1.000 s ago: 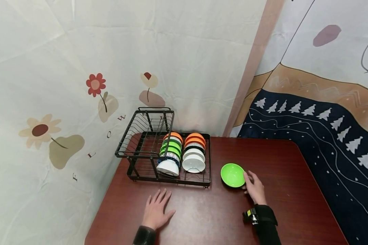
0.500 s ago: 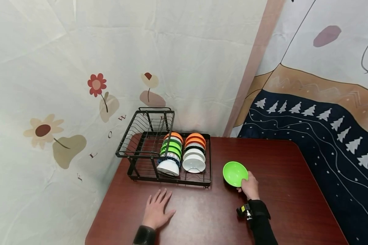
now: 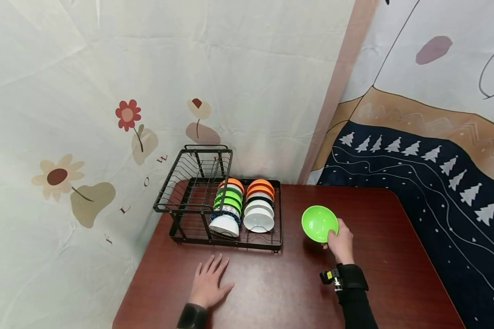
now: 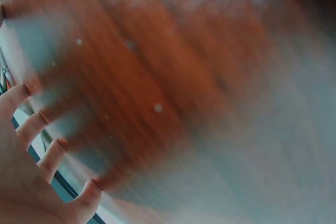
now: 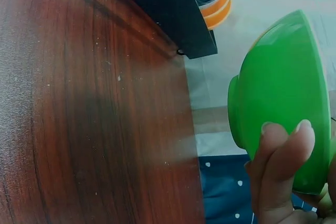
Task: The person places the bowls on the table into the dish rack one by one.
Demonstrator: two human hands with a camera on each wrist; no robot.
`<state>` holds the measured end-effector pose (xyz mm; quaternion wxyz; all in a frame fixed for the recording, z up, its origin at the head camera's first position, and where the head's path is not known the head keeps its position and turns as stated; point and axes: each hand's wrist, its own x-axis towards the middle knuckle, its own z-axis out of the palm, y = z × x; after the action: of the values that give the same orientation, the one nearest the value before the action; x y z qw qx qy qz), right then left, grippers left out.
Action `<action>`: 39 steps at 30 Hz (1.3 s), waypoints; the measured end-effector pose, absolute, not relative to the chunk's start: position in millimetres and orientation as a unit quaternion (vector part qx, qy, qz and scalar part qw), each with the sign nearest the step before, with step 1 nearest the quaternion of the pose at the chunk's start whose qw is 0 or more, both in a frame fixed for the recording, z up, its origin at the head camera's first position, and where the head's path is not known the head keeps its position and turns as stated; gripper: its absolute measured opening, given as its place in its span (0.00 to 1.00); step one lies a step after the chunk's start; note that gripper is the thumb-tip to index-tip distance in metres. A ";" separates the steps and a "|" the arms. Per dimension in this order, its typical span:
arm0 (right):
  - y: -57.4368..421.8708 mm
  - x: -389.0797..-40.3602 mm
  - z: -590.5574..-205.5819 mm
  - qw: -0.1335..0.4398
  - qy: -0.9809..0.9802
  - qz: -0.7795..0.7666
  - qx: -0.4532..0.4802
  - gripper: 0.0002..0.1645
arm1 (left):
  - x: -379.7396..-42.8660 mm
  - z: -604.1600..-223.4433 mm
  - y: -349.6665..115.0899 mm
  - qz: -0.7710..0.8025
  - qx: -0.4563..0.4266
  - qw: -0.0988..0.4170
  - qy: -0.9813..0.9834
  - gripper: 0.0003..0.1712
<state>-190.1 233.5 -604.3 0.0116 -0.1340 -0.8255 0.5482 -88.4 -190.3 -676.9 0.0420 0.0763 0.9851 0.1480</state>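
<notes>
My right hand [image 3: 340,242] grips a bright green bowl [image 3: 319,223] by its near right rim, thumb inside and fingers curled under the outer wall. In the right wrist view the green bowl [image 5: 283,98] is tilted and raised off the table, its foot toward the left. My left hand [image 3: 209,281] rests flat on the table with fingers spread, in front of the dish rack. The left wrist view shows the left fingers [image 4: 51,156] lying on the wood. The black dish rack [image 3: 226,246] holds two rows of bowls leaning on edge: orange, green, patterned and white.
The dark red wooden table [image 3: 383,228] carries the rack at its back left. An upper wire basket [image 3: 197,183] stands over the rack's left side. Cloth hangings with flowers and trees cover the wall [image 3: 271,91] behind and to the right.
My right hand moved from touching the green bowl's side to gripping its rim, and has lifted and tilted the bowl up off the table. My left hand has stayed in place.
</notes>
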 end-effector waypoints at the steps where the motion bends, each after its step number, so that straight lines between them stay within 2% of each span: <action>1: 233.3 -189.8 -603.5 0.011 -0.825 0.548 -0.135 0.34 | -88.8 -676.3 -190.2 0.149 0.077 0.042 0.985 0.47; 5: 230.0 -188.5 -601.9 0.007 -0.827 0.546 -0.136 0.33 | -90.3 -675.4 -189.7 0.155 0.076 0.047 0.984 0.47; 12: 212.4 -189.4 -601.0 0.015 -0.829 0.548 -0.112 0.32 | -98.9 -653.4 -170.3 0.199 0.102 0.014 0.975 0.43; 19: 180.1 -188.1 -599.7 0.026 -0.838 0.541 -0.069 0.31 | -135.7 -607.3 -119.5 0.326 0.144 0.000 0.934 0.41; 23: 147.6 -187.6 -599.1 0.038 -0.844 0.534 -0.034 0.30 | -159.4 -598.5 -98.8 0.399 0.141 0.035 0.906 0.42; 26: 122.8 -185.5 -599.4 0.059 -0.860 0.507 -0.002 0.27 | -172.7 -603.7 -89.3 0.476 0.126 0.064 0.868 0.40; 31: 104.9 -183.2 -595.3 0.100 -0.883 0.458 0.027 0.23 | -190.9 -643.9 -87.9 0.554 0.140 0.032 0.820 0.34; 35: 104.2 -183.4 -590.5 0.103 -0.889 0.446 0.033 0.23 | -196.4 -655.6 -87.5 0.593 0.139 0.030 0.793 0.36; 39: 107.5 -182.7 -590.8 0.095 -0.885 0.453 0.045 0.21 | -211.5 -679.6 -87.7 0.608 0.088 0.041 0.788 0.33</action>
<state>-182.7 107.5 -590.8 0.0947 0.0454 -0.8851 0.4533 -211.5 -87.7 -679.6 0.0413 0.0880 0.7881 0.6079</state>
